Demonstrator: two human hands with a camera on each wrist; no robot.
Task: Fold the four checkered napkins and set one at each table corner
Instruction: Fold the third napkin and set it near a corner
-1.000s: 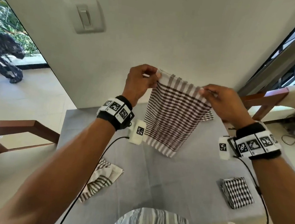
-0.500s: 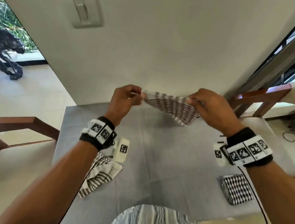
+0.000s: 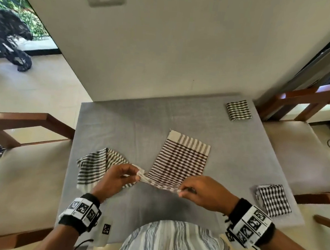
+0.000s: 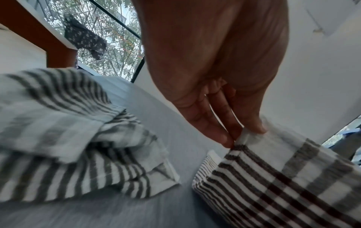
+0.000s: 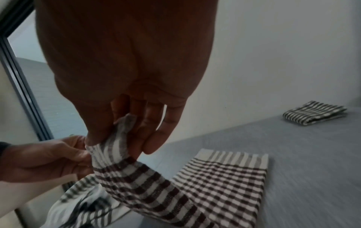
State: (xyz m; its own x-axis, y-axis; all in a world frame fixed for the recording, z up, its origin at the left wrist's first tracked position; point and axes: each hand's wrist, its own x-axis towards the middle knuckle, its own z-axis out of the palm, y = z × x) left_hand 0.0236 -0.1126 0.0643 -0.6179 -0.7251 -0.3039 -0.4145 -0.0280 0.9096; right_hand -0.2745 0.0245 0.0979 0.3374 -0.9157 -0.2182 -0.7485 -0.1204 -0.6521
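on the grey table (image 3: 120,121) the brown checkered napkin (image 3: 183,158) lies flat, its near edge lifted. left hand (image 3: 115,178) and right hand (image 3: 204,194) each pinch one near corner between thumb and fingers. beside it, left, the crumpled napkin (image 3: 95,162) is partly hidden by the left hand.
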